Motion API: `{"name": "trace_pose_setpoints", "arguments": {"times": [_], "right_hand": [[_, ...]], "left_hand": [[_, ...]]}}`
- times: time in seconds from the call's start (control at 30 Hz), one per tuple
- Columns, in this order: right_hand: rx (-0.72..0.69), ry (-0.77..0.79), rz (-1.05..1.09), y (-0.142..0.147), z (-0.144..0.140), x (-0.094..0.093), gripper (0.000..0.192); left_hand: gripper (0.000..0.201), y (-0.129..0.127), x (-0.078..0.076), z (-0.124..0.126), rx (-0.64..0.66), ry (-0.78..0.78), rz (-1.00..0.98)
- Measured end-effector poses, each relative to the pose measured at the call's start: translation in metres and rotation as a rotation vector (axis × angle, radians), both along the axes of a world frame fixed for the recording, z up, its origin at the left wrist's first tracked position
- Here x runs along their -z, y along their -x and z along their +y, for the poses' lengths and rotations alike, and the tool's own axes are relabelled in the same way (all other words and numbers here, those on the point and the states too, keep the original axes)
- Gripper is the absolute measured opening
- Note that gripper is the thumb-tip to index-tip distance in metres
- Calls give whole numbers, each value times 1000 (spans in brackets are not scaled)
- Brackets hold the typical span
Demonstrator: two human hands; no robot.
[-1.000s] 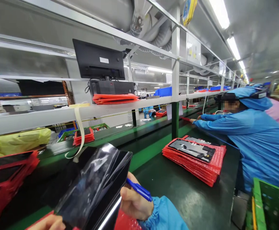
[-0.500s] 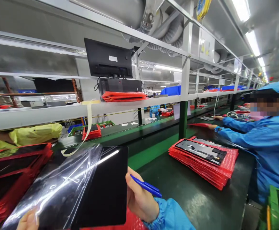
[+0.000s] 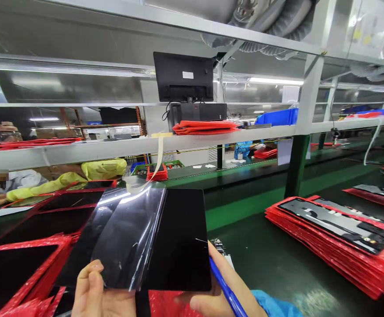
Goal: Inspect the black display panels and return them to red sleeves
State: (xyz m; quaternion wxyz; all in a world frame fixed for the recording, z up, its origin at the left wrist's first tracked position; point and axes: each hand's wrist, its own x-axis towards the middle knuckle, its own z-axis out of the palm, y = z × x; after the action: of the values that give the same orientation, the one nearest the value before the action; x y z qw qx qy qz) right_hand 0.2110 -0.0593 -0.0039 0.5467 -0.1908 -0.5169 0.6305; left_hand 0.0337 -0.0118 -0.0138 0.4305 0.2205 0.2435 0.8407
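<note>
The black panel (image 3: 178,242) we see lifted above the green bench (image 3: 271,259), its lower edge resting between both hands. Our left hand (image 3: 96,290) curls its thumb over the clear film (image 3: 129,242), which lies peeled partway back across the panel's left half. Our right hand (image 3: 224,286) supports the panel's lower right corner from behind, fingers also closed around a blue pen (image 3: 226,290).

Monitor (image 3: 183,76) above shelf — red bag stack (image 3: 337,237) right; blue bin (image 3: 279,116) beyond.
</note>
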Motion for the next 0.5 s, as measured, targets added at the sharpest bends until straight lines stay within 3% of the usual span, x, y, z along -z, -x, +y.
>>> {"name": "trace_pose_setpoints", "arguments": {"times": [0.13, 0.33, 0.5], "right_hand": [[-3, 14, -23, -2, -3, 2, 85], [35, -84, -7, 3, -8, 8, 63], [-34, -140, -23, -1, -15, -2, 55]], "left_hand": [[21, 3, 3, -1, -31, -9, 0], [14, -2, -4, -5, -67, -17, 8], [12, 4, -4, 0, -14, 56, -48]]}}
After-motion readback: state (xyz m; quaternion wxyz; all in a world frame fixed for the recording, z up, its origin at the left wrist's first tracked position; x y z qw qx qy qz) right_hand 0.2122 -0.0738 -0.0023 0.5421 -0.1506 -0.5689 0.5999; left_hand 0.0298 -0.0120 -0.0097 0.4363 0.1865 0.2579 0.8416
